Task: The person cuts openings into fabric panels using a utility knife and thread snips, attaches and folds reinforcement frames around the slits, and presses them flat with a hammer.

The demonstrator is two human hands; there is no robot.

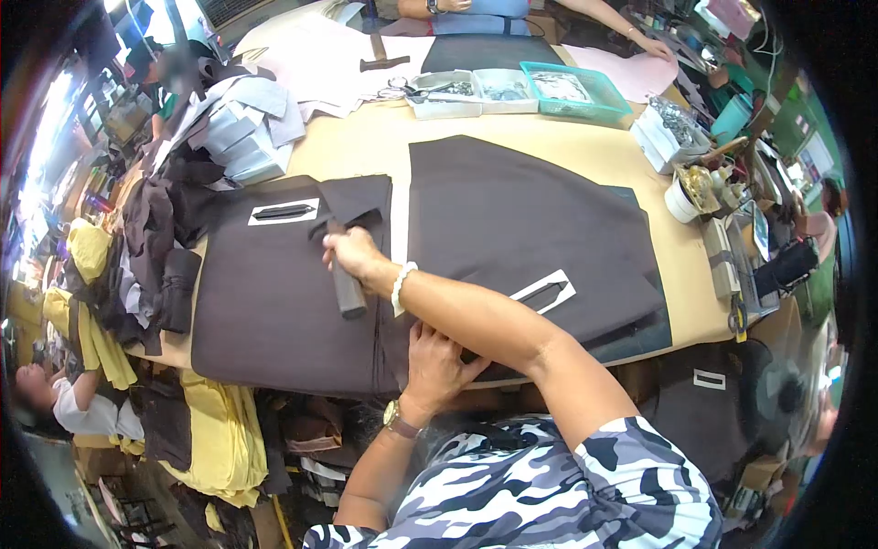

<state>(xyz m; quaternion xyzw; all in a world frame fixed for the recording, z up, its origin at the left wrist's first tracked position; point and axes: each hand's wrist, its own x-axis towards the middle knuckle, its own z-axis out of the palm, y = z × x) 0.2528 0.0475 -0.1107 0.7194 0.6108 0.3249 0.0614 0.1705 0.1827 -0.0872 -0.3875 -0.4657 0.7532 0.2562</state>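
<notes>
My right hand (355, 253), with a white bracelet at the wrist, is closed around the handle of a hammer (348, 295). Its dark head is over the left stack of dark brown cloth (274, 311), and the grey grip end points toward me. My left hand (436, 366), wearing a watch, lies at the table's near edge on dark cloth, thumb apart from the fingers; my right forearm partly covers its fingertips. A white label with a dark strip (283, 212) sits on the left stack. Another white label (546, 291) lies on the right dark cloth panel (521, 210), partly behind my forearm.
Beyond the cloth stand white trays (445, 105) of small metal parts, scissors (402, 90), a teal tray (594, 105) and a second hammer (382, 62). A white bucket (681, 203) is at right. Garments pile up at left. Co-workers are across the table and at the sides.
</notes>
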